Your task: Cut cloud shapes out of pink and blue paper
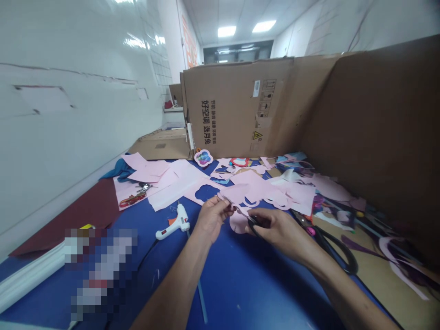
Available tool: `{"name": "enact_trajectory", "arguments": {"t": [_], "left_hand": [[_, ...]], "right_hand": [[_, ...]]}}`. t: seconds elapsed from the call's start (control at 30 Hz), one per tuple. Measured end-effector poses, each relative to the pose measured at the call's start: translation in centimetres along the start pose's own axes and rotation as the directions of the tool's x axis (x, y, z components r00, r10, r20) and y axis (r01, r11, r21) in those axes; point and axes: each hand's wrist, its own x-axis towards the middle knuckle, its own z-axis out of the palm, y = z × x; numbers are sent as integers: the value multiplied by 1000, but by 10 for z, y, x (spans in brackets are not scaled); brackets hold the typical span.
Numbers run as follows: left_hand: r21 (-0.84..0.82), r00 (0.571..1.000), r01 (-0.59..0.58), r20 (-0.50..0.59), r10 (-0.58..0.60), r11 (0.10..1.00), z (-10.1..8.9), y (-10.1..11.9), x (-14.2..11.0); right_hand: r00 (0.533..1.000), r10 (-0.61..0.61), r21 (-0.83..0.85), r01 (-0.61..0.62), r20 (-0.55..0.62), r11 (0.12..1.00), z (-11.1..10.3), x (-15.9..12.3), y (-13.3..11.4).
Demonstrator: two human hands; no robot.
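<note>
My left hand (213,215) pinches a piece of pink paper (237,193) in front of me, above the blue table (220,284). In my right hand (275,225) are black-handled scissors (253,222), their blades pointing left at the paper. A rounded pink cut-out (238,222) hangs or lies just below the blades; whether it is joined to the held paper I cannot tell. Left of my left hand lies a white hot glue gun (174,225) with an orange trigger. A second, larger pair of black-handled scissors (335,250) rests to the right of my right forearm.
Pink paper sheets and scraps (172,178) spread along the back. A flower-shaped ornament (203,158) leans near the tall cardboard box (237,110). Cardboard also walls the right side (385,119). Keys (144,188) lie at left, near a white roll (34,270) and dark red sheet (68,215).
</note>
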Motion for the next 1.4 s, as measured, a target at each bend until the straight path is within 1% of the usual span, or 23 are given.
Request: {"name": "enact_trajectory", "arguments": {"t": [0.23,0.37,0.5,0.67,0.83,1.03,1.23,1.4], "left_hand": [[-26,999,-45,6,45,999,3,-1,-1],[-46,999,-46,-8,46,998,5,-1,-2],[-69,998,-56,-9,56,996,6,-2,-4],[-102,998,-57,-8,56,993,7,-3,-4],[-102,999,-55,-11,54,993,6,-1,-4],[-122,997,-73,-23,70,990,12,0,-7],[-176,997,-82,-30,78,981,14,-3,-7],[-183,996,-80,-47,72,980,14,-8,-5]], "right_hand": [[999,-14,-9,13,-35,1000,3,0,2],[999,-30,59,32,-34,998,6,1,7],[1000,-23,105,25,-22,994,7,1,8],[1000,-17,109,19,-18,994,7,2,9],[1000,-15,101,17,-25,995,8,3,11],[999,-16,86,20,-50,996,9,2,10],[998,-13,76,18,-66,997,10,2,7],[998,-17,100,23,-66,995,11,2,7]]}}
